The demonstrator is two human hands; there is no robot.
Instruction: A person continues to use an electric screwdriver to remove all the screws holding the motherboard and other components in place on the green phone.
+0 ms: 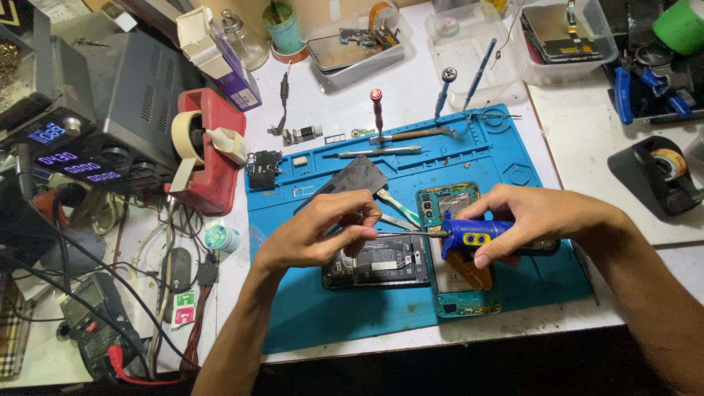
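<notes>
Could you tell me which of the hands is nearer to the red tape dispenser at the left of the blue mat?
The left hand. It hovers over the blue mat, right of the red tape dispenser; the right hand, holding the blue electric screwdriver, is farther right.

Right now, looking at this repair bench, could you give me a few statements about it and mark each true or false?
1. The right hand holds a blue electric screwdriver. True.
2. The left hand rests flat on the mat. False: its fingers pinch at the screwdriver's tip.
3. An opened phone lies under the hands. True.
4. The mat is red. False: it is blue; the tape dispenser is red.
5. A red-capped screwdriver lies near the mat's top edge. True.
</notes>
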